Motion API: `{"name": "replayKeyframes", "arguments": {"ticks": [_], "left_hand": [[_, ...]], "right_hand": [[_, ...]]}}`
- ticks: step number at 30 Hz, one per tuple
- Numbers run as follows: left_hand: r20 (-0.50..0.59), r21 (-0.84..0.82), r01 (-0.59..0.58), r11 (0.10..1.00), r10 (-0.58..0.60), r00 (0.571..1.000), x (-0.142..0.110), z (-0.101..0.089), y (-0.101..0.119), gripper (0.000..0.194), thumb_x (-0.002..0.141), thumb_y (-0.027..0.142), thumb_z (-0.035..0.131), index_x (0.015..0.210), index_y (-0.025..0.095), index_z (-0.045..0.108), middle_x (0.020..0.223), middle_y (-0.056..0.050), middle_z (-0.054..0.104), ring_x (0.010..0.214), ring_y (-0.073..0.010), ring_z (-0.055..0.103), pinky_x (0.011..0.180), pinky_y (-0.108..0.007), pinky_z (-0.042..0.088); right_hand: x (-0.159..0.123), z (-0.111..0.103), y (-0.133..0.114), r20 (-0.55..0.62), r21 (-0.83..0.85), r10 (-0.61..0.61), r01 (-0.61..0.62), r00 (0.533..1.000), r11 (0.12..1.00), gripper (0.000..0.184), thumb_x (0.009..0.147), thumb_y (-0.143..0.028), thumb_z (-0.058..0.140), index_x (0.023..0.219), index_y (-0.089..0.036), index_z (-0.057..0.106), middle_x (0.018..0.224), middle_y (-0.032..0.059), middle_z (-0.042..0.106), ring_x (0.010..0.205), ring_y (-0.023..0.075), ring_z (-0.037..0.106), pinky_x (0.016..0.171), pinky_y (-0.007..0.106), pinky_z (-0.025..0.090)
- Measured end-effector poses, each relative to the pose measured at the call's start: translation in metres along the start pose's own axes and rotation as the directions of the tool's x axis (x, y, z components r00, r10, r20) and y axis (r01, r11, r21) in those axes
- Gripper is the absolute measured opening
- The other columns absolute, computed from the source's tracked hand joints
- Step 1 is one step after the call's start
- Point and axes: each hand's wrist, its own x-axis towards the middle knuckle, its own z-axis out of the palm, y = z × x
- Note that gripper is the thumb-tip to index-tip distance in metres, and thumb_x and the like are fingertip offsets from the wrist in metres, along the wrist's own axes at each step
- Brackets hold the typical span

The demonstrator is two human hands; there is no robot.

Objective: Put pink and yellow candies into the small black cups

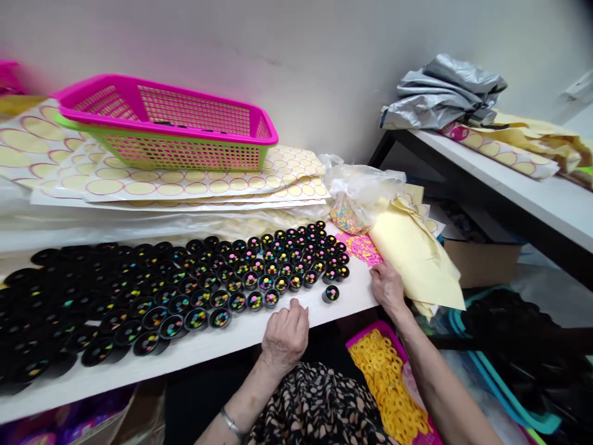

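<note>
My left hand (286, 334) is closed at the front edge of the white table (296, 318), its fingers curled inward. Whatever it may hold is hidden. My right hand (388, 285) rests at the table edge with bent, closed fingers beside a spread of small pink and yellow pieces (359, 248); what lies between its fingertips cannot be made out. Between the hands stands a single small black cup (330, 293) with coloured pieces inside. Left of it, many similar black cups (254, 300) stand in crowded rows, holding multicoloured bits, several with a pink or yellow piece on top.
Behind the cups, a pink and green basket (185, 151) sits on sticker sheets (296, 179). A clear bag (347, 213) of coloured bits and yellow paper (412, 247) lie at right. Below is a pink basket (354, 339) of yellow rings. A shelf (500, 164) juts in.
</note>
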Motion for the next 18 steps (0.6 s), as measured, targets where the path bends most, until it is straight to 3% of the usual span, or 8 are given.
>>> {"name": "replayKeyframes", "arguments": {"ticks": [3,8,14,18], "left_hand": [[0.010,0.005,0.005,1.000,-0.005,1.000,-0.004,0.001,0.002,0.014,0.076,0.021,0.056,0.087,0.012,0.057,0.095,-0.012,0.063,0.063,-0.0145,0.050,0.055,-0.031,0.033],[0.035,0.003,0.018,1.000,-0.018,0.999,-0.008,0.000,0.003,0.013,0.077,0.021,0.054,0.085,0.012,0.056,0.095,-0.013,0.062,0.063,-0.0141,0.049,0.054,-0.031,0.031],[0.030,-0.010,0.028,1.000,-0.027,0.999,-0.008,-0.004,0.003,0.011,0.078,0.022,0.052,0.082,0.012,0.055,0.092,-0.013,0.062,0.062,-0.0128,0.049,0.053,-0.030,0.028],[0.044,-0.002,0.027,1.000,-0.027,0.999,-0.008,-0.005,0.003,0.012,0.078,0.022,0.051,0.081,0.012,0.056,0.091,-0.012,0.062,0.061,-0.0129,0.048,0.052,-0.031,0.027]], "right_hand": [[-0.003,0.001,-0.008,0.122,-0.104,-0.013,0.026,0.992,0.994,0.020,0.080,-0.026,0.038,0.072,-0.016,0.053,0.076,0.0050,0.052,0.072,0.0155,0.047,0.065,0.028,0.032],[0.004,-0.002,-0.015,0.365,-0.186,0.058,0.011,0.929,0.982,0.026,0.083,-0.033,0.033,0.071,-0.018,0.050,0.074,0.0052,0.057,0.069,0.0157,0.050,0.061,0.027,0.032],[0.007,-0.002,-0.010,0.314,-0.117,0.056,-0.020,0.948,0.993,0.024,0.078,-0.037,0.040,0.074,-0.020,0.056,0.076,0.0056,0.063,0.071,0.0189,0.055,0.062,0.028,0.037],[0.001,0.001,-0.007,0.284,-0.141,0.019,0.023,0.959,0.990,0.026,0.079,-0.038,0.037,0.076,-0.021,0.056,0.081,0.0066,0.063,0.076,0.0205,0.057,0.065,0.029,0.039]]}}
